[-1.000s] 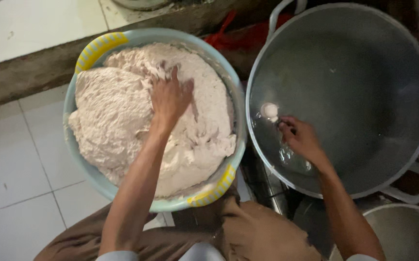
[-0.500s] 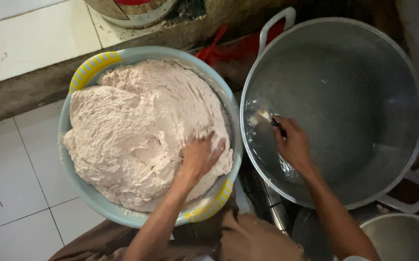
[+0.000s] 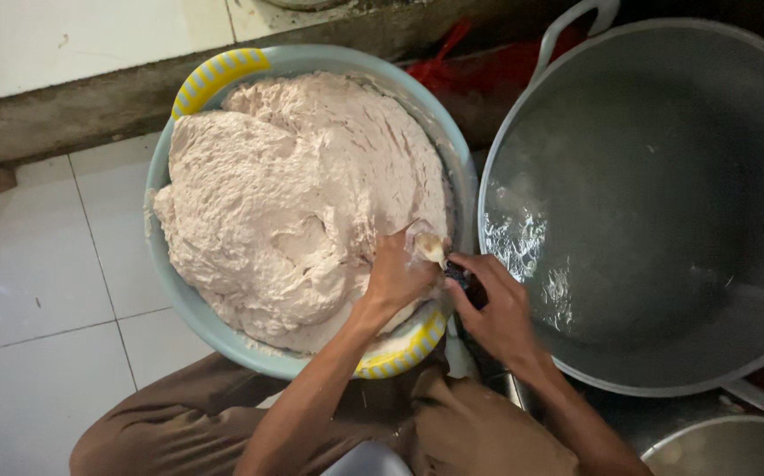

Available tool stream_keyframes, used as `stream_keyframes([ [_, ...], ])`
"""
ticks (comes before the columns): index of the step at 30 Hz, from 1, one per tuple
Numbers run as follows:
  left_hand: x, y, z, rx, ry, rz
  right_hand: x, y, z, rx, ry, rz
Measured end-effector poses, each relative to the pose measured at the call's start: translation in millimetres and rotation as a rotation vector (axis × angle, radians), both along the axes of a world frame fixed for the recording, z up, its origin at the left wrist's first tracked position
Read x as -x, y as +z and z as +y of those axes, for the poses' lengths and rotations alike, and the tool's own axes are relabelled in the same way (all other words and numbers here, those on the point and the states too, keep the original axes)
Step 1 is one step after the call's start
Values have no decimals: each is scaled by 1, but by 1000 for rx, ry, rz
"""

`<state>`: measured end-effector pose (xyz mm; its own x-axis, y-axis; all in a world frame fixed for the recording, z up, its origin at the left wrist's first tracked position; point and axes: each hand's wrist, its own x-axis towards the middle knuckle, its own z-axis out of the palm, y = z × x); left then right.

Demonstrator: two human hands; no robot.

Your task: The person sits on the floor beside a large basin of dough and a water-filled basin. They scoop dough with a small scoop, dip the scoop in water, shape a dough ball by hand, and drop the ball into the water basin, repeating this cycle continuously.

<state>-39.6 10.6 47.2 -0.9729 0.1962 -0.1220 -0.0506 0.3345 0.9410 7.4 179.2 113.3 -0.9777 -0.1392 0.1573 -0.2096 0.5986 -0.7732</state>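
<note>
From the head camera, a pale blue basin [image 3: 190,304] with yellow striped handles sits on the white tiled floor [image 3: 38,291], heaped with pinkish paste [image 3: 294,203]. The left hand [image 3: 400,275] rests on the paste at the basin's near right edge, fingers curled together around a small lump of paste [image 3: 428,247]. The right hand [image 3: 496,308] meets it just beside the rim, fingers pinched on a small dark utensil [image 3: 458,278]. A large metal pot [image 3: 655,203] holding water stands right of the basin.
</note>
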Motion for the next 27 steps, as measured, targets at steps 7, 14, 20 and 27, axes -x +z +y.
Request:
stream_keyframes([
  [7, 2, 13, -3, 52, -6, -65, 4, -19, 11, 276, -118, -727],
  [14, 4, 4, -14, 312, -110, -211, 8, -26, 20, 607, -1, -1001],
  [20, 2, -7, -8, 483, -100, -130, 13, -17, 32, 530, -12, -1038],
  [27, -10, -20, -11, 689, -68, 195, 43, -32, 108, 79, -211, -673],
])
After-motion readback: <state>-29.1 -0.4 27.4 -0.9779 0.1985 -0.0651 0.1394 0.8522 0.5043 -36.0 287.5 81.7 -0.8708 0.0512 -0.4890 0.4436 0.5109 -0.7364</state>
